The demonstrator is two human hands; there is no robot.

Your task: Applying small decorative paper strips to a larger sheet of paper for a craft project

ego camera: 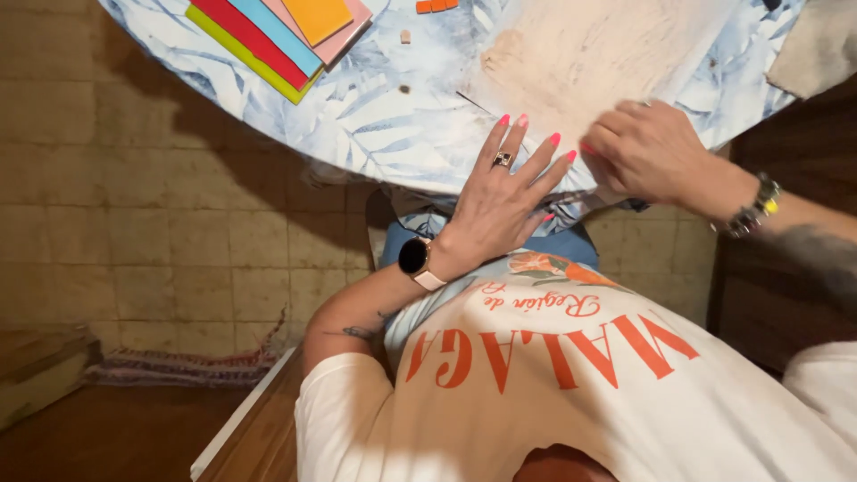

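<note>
Fingers [536,147] of the left hand [500,201] are spread flat on the round leaf-patterned tabletop [384,125] edge, holding nothing. Right hand [647,152] is curled just beside it; whether it holds anything cannot be told. Coloured sheets [277,36] lie well apart, at the far side.

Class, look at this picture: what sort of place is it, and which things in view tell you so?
Probably a room in a home, used for crafts: a round table with a leaf-print cloth, a stack of coloured sheets on it, and a tiled floor with a rug.
</note>
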